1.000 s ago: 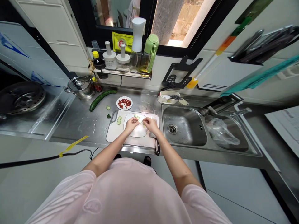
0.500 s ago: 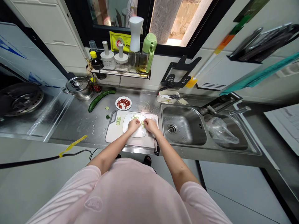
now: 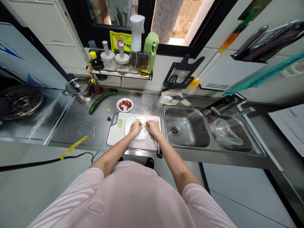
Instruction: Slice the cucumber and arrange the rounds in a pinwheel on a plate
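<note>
Several cucumber slices (image 3: pixel 137 119) lie on the white plate (image 3: pixel 129 120), just beyond and between the fingers of the left hand (image 3: pixel 136 128) and right hand (image 3: pixel 152 127), which are curled in close, though whether either pinches a slice is too small to tell. Arranging slices seems the step in hand; the next move would call for a light, level touch. Left of the fingers, a row of slices (image 3: pixel 120 123) lies on the cutting board (image 3: pixel 115 138), with a long cucumber (image 3: pixel 102 101) farther off.
</note>
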Tool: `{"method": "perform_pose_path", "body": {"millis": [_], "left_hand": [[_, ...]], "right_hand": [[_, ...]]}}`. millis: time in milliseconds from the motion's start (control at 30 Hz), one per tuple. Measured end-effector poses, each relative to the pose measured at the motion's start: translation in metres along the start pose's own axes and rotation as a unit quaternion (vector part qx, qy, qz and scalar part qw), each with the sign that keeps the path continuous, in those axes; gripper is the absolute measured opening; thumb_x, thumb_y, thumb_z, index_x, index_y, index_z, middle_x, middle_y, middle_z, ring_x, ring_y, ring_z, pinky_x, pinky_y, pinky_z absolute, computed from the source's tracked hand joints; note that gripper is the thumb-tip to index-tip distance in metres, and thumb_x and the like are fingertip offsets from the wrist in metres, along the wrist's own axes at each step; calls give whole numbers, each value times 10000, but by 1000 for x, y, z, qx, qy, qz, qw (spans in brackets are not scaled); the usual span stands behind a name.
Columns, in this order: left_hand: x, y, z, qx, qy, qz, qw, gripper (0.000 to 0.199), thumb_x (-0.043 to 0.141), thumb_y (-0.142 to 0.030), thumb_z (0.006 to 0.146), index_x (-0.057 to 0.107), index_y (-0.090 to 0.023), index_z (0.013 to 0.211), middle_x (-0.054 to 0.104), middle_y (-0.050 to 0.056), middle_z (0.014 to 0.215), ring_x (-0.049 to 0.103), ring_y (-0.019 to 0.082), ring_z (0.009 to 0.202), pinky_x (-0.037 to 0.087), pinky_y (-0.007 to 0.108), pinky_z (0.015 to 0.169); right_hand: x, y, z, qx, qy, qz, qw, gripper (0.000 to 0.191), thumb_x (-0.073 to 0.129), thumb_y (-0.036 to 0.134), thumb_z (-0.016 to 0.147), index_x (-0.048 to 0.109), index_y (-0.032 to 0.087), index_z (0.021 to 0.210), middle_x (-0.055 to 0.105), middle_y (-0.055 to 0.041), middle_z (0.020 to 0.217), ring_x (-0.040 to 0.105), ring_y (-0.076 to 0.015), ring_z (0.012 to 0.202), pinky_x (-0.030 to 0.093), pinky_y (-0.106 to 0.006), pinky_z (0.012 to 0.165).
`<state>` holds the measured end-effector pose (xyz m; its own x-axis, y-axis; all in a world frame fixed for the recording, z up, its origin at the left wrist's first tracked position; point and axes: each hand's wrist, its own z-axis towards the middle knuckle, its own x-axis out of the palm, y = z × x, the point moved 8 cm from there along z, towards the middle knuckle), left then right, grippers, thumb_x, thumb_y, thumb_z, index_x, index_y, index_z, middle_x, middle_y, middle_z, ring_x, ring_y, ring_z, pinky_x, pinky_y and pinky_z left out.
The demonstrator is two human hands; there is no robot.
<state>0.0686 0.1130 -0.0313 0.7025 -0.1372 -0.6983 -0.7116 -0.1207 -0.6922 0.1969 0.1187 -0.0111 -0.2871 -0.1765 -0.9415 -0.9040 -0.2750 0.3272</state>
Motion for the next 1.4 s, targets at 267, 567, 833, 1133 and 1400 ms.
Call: {"method": "perform_pose_path", "body": {"millis": [267,567,833,1133,1400], "left_hand": [[-4,-12,-6,55,-3,91,994,177,551,-220,794,642,-212,946,646,48,953,572,178,889,413,265,779],[-6,-16,-11,86,1,117,989,213,511,-271,850,662,-238,995,590,53,1033,518,192,975,399,281,827],[-2,-21,-12,106,5,123,987,225,496,-302,870,663,-238,1005,568,56,1023,506,182,980,395,272,832],[1,-21,-5,86,2,118,989,183,537,-340,848,659,-226,922,575,48,975,516,176,927,394,275,787],[2,-17,0,62,15,139,988,182,572,-358,819,660,-215,890,586,52,977,516,181,935,390,274,791]], "right_hand": [[-7,-5,-5,20,-53,7,998,213,435,214,881,620,192,984,597,-80,951,487,-195,932,330,-260,757],[-8,-17,-39,92,-136,71,984,223,407,223,891,613,186,964,593,-62,904,487,-185,853,329,-268,736],[12,3,-45,75,-91,16,993,198,440,236,898,630,203,942,564,-51,870,455,-178,836,301,-256,701],[19,6,-45,80,-69,-5,994,222,434,273,911,634,207,982,568,-66,921,451,-190,883,299,-263,713],[24,8,-43,87,-58,-6,994,220,434,287,914,625,206,986,567,-68,943,451,-187,889,301,-260,711]]}}
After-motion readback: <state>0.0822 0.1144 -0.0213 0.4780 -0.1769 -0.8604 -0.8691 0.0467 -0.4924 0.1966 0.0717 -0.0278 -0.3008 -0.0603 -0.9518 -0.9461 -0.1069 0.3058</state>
